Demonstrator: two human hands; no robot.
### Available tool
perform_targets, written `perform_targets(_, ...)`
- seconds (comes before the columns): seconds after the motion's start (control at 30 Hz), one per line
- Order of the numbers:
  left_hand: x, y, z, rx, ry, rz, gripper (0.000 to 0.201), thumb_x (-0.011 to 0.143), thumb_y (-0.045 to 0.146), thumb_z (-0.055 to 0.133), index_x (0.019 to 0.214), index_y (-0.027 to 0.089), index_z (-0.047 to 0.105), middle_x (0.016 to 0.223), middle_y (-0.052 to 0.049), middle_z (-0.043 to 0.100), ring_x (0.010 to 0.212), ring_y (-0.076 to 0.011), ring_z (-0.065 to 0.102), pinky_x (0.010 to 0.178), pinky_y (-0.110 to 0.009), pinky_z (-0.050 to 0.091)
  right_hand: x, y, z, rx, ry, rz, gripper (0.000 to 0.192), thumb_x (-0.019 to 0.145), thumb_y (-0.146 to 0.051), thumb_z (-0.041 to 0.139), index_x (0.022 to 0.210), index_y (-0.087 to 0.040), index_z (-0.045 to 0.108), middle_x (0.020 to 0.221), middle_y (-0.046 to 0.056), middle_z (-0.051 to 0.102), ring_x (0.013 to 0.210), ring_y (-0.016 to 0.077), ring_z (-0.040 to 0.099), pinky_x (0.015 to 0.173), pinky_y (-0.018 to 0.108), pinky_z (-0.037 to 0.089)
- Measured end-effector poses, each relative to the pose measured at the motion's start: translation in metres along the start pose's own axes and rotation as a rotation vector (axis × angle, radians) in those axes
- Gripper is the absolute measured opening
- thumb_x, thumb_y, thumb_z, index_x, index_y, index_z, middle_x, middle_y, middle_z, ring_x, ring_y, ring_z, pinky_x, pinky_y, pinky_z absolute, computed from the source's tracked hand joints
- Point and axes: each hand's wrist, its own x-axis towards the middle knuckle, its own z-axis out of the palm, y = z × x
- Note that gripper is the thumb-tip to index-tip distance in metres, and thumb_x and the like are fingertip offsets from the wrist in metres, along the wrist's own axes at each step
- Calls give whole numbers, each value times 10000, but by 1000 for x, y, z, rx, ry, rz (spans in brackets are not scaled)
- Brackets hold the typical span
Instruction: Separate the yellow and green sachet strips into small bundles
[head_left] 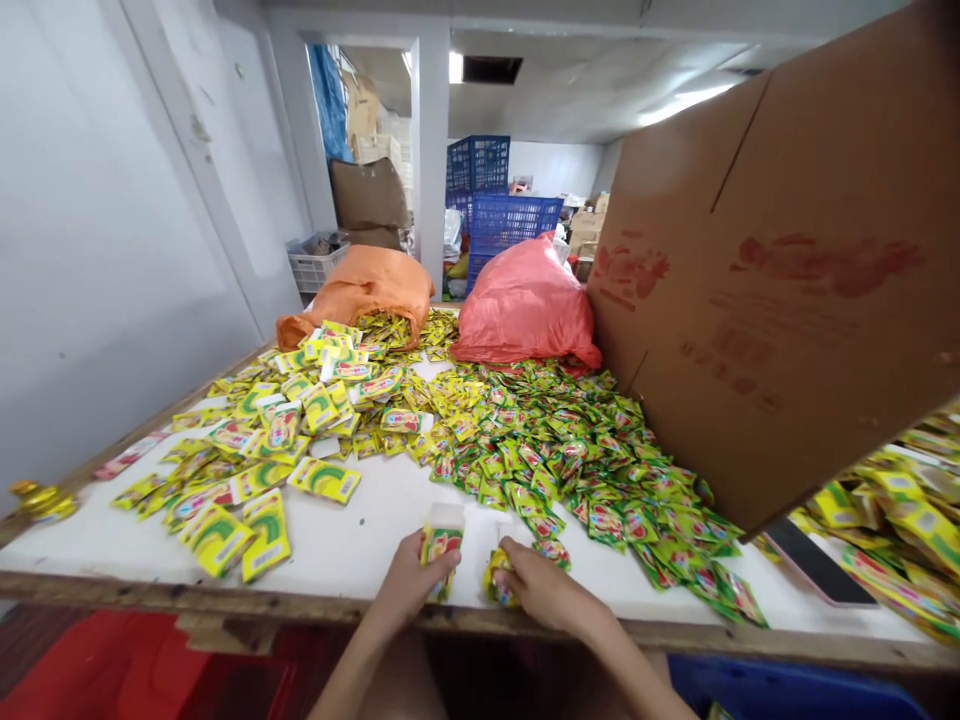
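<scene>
My left hand (409,582) is wrapped round a small yellow-and-green printed box (442,537), held upright with its white top end raised, near the front edge of the white table. Just to the right, my right hand (541,585) pinches a small yellow packet (498,577) low over the tabletop. Beyond it spreads a large heap of small green packets (570,450). Flat yellow boxes (325,480) like the one in my left hand lie piled at the left, some with white ends showing.
An orange sack (375,280) spills yellow packets at the back left; a pink sack (525,300) stands beside it. A large cardboard carton (765,260) leans at the right, near a dark phone (817,562). Red (112,660) and blue (787,690) containers sit below the table edge.
</scene>
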Motion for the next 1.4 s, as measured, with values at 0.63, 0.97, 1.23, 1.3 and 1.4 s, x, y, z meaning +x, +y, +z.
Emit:
perform_targets(0.63,11,-12,13,-20,-188,145,315,698,378,625,873,125,558,738,-13,584,676,-150,500,624,-237,399,37,-47,-16,-123,230,-169,218,811,-141,431,1016,-184,491,961,83,575,929,211,522,789,300,396)
perform_targets(0.97,13,-14,14,-73,-203,121,340,695,393,626,902,132,559,784,-31,616,740,-187,541,661,-264,418,43,-67,-28,-415,2,-272,317,689,1,430,907,-215,513,910,31,549,808,165,543,658,232,358)
perform_targets(1.23,12,-12,14,-146,-133,95,401,712,399,612,990,119,538,802,-40,623,695,-163,539,632,-259,421,47,-70,-19,-9,87,-340,339,762,-72,474,1070,-209,435,977,36,545,892,155,526,740,243,395)
perform_targets(1.3,12,-12,16,-132,-112,114,397,724,392,602,1012,125,542,827,-39,620,715,-162,538,646,-256,419,45,-65,-16,29,147,-309,223,780,-97,482,976,-202,487,895,23,561,844,156,529,729,252,402)
perform_targets(1.4,15,-14,24,-123,-98,168,369,718,373,612,985,125,556,828,-36,614,748,-168,535,687,-264,418,41,-59,-17,-78,220,-294,86,780,-129,517,815,-198,555,820,23,557,831,178,509,734,285,391)
